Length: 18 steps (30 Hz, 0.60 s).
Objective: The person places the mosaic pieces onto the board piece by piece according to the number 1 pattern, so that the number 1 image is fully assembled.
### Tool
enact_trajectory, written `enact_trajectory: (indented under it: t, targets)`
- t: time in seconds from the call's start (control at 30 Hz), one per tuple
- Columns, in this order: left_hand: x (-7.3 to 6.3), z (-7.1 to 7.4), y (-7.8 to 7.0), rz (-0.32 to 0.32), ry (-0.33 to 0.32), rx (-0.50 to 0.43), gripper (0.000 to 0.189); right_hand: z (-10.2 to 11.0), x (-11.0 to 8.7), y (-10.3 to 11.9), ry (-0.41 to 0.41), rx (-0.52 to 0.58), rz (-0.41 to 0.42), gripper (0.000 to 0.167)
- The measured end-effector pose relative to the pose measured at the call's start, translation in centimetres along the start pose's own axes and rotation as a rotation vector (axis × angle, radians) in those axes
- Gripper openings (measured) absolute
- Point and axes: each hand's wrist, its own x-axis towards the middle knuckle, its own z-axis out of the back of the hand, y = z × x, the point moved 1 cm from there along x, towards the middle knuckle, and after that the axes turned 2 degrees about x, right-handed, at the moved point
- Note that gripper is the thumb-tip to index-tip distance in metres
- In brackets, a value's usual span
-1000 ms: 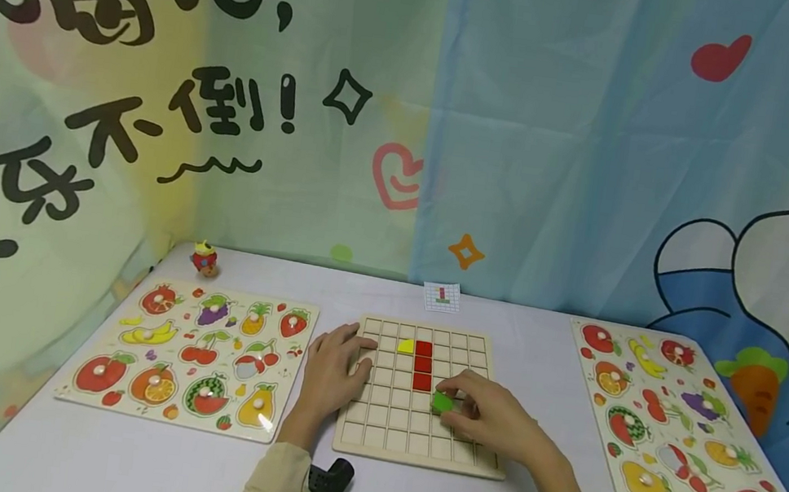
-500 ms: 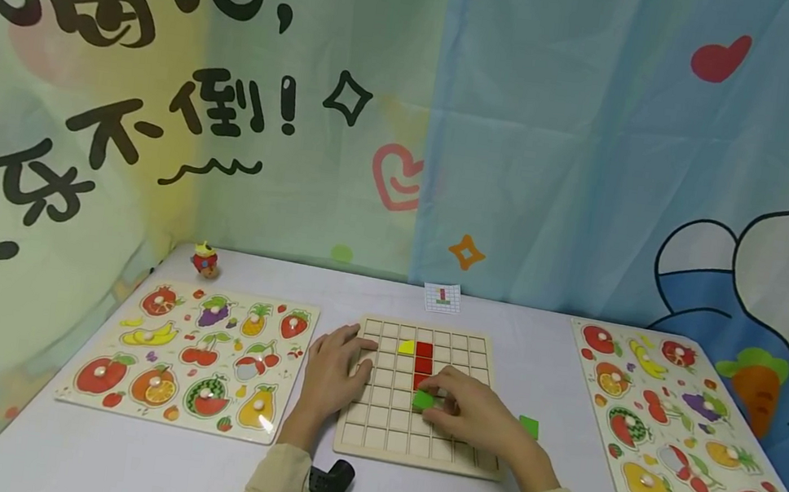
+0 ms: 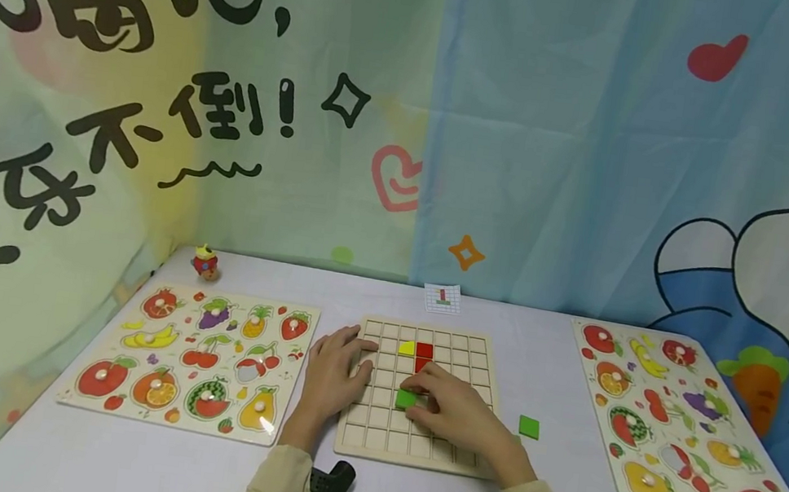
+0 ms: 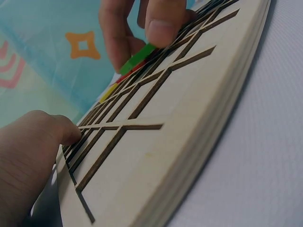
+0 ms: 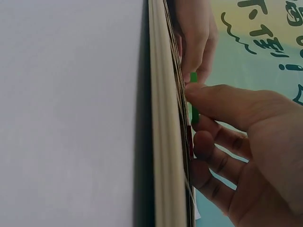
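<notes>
A wooden grid board (image 3: 371, 438) lies on the table between the two hands. On its left edge rests my left hand (image 3: 333, 374), fingers stretched toward the grid, thumb on the frame. My right hand (image 3: 451, 413) pinches a green square tile (image 3: 406, 399) between thumb and fingers, just over the middle cells; in the left wrist view the green tile (image 4: 136, 59) is tilted. Behind it a yellow piece (image 3: 407, 348) and red tiles (image 3: 424, 351) sit in the grid, the lower red partly hidden by my right fingers.
Another green tile (image 3: 529, 427) lies on the table right of the board. Fruit puzzle boards stand at the left (image 3: 188, 360) and right (image 3: 690, 430). A small printed grid card (image 3: 441, 298) and a toy figure (image 3: 204, 262) are at the back, before a printed curtain (image 3: 538, 157).
My right hand has moved left across the board with the green tile. The other green tile on the table, earlier hidden by the arm, now shows. The left hand stays put.
</notes>
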Motion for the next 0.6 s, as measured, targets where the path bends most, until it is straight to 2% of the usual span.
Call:
enact_trajectory:
  t: [0.33, 0.6]
  targets:
    - [-0.01, -0.09, 0.13, 0.009, 0.015, -0.006, 0.021, -0.27, 0.34, 0.34, 0.015, -0.002, -0.025, 0.029]
    - [0.15, 0.08, 0.32, 0.077, 0.110, -0.018, 0.023, -0.45, 0.38, 0.00, 0.019, -0.010, -0.003, 0.026]
